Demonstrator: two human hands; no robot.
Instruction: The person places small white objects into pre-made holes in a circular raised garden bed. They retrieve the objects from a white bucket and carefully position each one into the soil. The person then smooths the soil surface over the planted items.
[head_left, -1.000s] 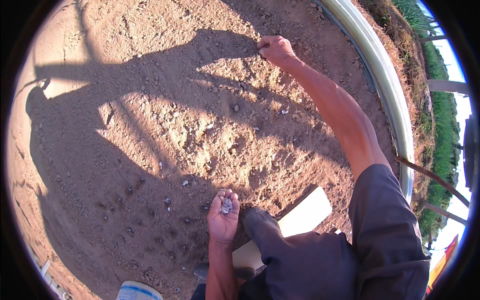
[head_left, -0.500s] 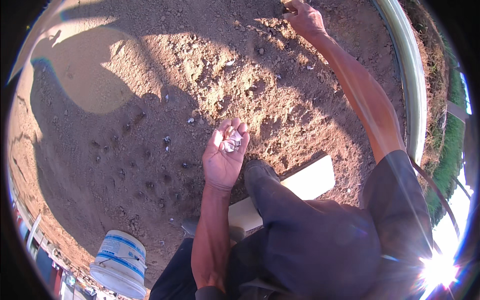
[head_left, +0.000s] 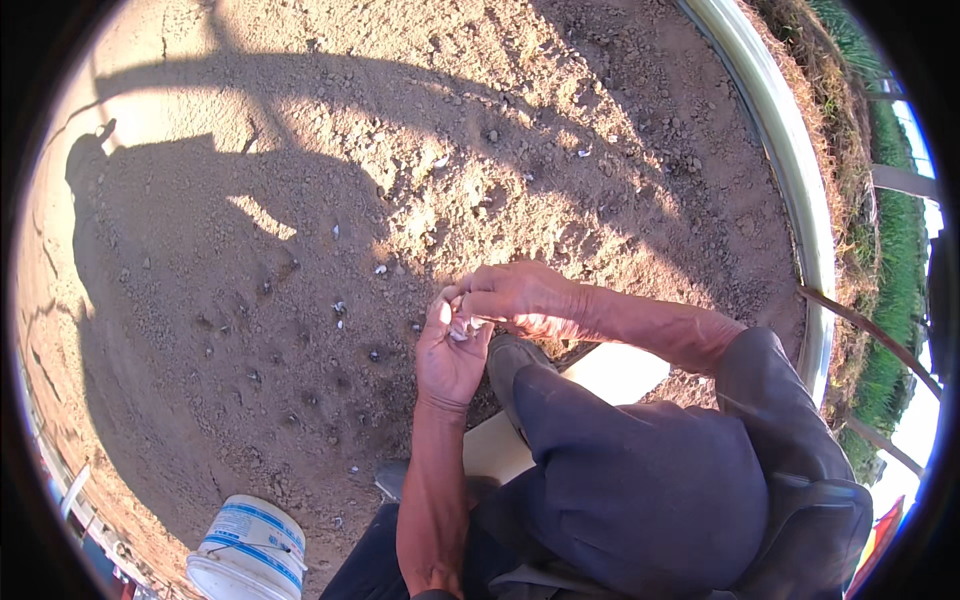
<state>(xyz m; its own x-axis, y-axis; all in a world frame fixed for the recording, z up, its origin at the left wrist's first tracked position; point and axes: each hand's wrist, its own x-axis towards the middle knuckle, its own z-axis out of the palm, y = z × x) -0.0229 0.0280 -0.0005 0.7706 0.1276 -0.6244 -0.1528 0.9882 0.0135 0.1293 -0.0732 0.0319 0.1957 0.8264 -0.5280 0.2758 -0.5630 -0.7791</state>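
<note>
My left hand [head_left: 447, 372] is palm up in front of my knee, its fingers curled round a few white and purplish garlic cloves [head_left: 461, 327]. Reaching across from the right, my right hand [head_left: 525, 297] has its fingertips bent into that palm. They pinch at a clove there, mostly hidden by the fingers themselves. Below both hands lies loose brown soil [head_left: 300, 350], with small pale cloves such as this one [head_left: 381, 269] scattered over it and little dark holes at the left.
A white bucket [head_left: 250, 540] with blue bands stands at lower left. Under my bent leg lies a pale flat board [head_left: 622, 372]. A thick whitish curved tube [head_left: 795, 170] borders the soil on the right, crossed by a dark rod [head_left: 868, 335], with green grass [head_left: 893, 260] beyond.
My right hand has come back from the far soil at the top to the cloves in my left palm. My left hand stays nearly in place; the view has shifted slightly.
</note>
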